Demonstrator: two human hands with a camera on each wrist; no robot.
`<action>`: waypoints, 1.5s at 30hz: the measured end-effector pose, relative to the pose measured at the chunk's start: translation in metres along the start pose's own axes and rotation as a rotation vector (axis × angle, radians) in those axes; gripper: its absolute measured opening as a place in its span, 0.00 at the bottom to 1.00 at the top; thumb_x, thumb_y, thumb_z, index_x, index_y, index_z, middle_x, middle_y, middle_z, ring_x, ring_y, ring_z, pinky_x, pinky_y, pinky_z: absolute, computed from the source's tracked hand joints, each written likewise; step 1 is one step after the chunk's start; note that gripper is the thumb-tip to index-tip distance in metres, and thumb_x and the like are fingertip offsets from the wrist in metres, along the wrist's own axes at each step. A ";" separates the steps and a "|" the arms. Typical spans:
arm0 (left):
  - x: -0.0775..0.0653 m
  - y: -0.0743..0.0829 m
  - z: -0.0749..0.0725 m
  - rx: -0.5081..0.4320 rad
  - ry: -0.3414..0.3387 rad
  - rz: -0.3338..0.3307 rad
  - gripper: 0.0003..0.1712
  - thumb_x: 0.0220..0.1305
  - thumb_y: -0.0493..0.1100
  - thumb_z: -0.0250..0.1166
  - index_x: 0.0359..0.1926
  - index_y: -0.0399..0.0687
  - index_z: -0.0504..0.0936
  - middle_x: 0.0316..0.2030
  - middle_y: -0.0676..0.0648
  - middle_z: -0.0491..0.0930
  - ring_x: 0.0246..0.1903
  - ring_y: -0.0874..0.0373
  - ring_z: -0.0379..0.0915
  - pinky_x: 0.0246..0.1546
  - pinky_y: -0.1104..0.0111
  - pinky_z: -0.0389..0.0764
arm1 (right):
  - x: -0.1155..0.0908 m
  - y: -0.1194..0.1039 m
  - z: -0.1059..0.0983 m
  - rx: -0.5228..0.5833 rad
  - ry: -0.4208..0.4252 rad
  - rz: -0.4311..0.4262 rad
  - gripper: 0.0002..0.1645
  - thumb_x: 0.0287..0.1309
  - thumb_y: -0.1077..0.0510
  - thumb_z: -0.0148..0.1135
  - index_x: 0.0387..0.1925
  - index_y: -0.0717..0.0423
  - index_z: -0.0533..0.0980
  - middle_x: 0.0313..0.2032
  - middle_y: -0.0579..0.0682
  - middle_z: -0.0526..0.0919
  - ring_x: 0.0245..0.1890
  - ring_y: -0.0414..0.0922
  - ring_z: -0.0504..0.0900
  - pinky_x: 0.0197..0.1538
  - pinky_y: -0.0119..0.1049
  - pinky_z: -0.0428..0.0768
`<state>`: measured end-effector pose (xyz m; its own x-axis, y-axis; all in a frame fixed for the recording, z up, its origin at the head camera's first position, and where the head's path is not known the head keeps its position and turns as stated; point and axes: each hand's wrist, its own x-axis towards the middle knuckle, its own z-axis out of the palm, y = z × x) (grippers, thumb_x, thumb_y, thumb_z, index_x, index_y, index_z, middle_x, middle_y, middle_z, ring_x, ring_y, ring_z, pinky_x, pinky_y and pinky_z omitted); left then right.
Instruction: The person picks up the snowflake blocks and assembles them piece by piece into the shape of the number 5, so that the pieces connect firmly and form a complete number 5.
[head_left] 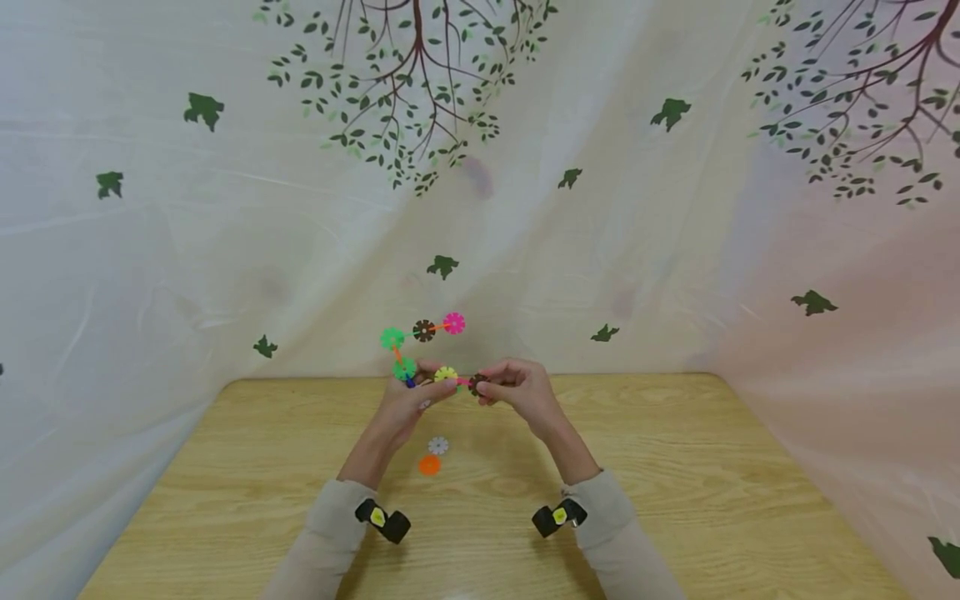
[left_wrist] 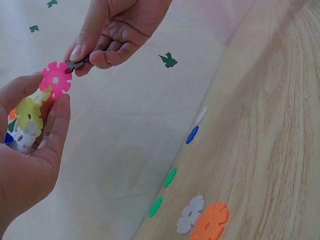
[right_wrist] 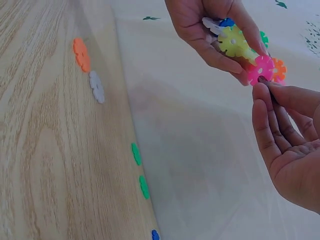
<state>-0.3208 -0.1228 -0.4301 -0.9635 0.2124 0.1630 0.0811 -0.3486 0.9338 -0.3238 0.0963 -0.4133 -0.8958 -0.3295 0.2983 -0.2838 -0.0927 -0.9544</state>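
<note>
A chain of slotted plastic flower discs is held up above the table by both hands. My left hand (head_left: 399, 410) grips its near part, thumb and fingers around a yellow disc (left_wrist: 24, 107) and a white disc (left_wrist: 21, 142), and pinches a pink disc (left_wrist: 49, 75). With thumb and fingertips my right hand (head_left: 531, 398) pinches a dark brown disc (left_wrist: 75, 65), whose edge meets the pink disc's rim. Beyond the left hand the chain bends upward through green discs (head_left: 392, 333) to another brown disc (head_left: 418, 337) and a pink end disc (head_left: 453, 317). Fingers partly hide the joints.
On the wooden table (head_left: 675, 483) lie a loose white disc (head_left: 433, 442) and an orange disc (head_left: 430, 465) close together. The left wrist view also shows green discs (left_wrist: 170, 177) and a blue disc (left_wrist: 192, 134). A leaf-printed cloth (head_left: 525, 250) hangs behind.
</note>
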 end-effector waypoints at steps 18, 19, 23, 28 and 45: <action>0.001 0.002 -0.005 0.045 -0.049 0.031 0.08 0.65 0.33 0.69 0.38 0.50 0.80 0.35 0.52 0.84 0.35 0.63 0.78 0.46 0.71 0.84 | 0.003 0.000 0.008 0.014 0.015 -0.055 0.12 0.60 0.75 0.64 0.45 0.81 0.78 0.35 0.60 0.89 0.27 0.40 0.87 0.36 0.32 0.88; 0.000 0.003 -0.004 0.046 -0.048 0.029 0.08 0.65 0.32 0.68 0.38 0.50 0.80 0.36 0.52 0.84 0.35 0.63 0.78 0.46 0.71 0.84 | 0.003 0.000 0.009 0.018 0.020 -0.056 0.12 0.60 0.75 0.65 0.45 0.81 0.78 0.34 0.57 0.89 0.27 0.40 0.88 0.36 0.32 0.88; -0.001 0.003 -0.002 0.042 -0.029 0.030 0.09 0.66 0.31 0.66 0.39 0.51 0.79 0.37 0.53 0.84 0.35 0.63 0.77 0.44 0.72 0.82 | 0.002 0.002 0.012 0.049 0.054 -0.054 0.14 0.61 0.73 0.66 0.46 0.83 0.76 0.30 0.46 0.89 0.27 0.39 0.88 0.38 0.33 0.88; 0.000 0.003 -0.001 0.038 0.018 0.025 0.10 0.66 0.31 0.66 0.41 0.49 0.78 0.37 0.54 0.83 0.38 0.61 0.77 0.45 0.71 0.82 | 0.003 0.007 0.017 0.085 0.116 -0.037 0.16 0.61 0.72 0.67 0.46 0.82 0.76 0.28 0.43 0.88 0.27 0.38 0.87 0.38 0.33 0.88; 0.002 0.017 -0.011 -0.164 0.147 0.116 0.21 0.71 0.31 0.61 0.62 0.42 0.69 0.39 0.51 0.87 0.46 0.55 0.87 0.59 0.60 0.83 | 0.001 0.010 0.009 0.011 0.062 0.014 0.14 0.63 0.70 0.65 0.47 0.78 0.77 0.33 0.49 0.88 0.30 0.39 0.88 0.40 0.35 0.89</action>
<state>-0.3242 -0.1387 -0.4173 -0.9779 0.0312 0.2069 0.1625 -0.5091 0.8452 -0.3244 0.0863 -0.4226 -0.9192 -0.2721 0.2847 -0.2675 -0.0992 -0.9584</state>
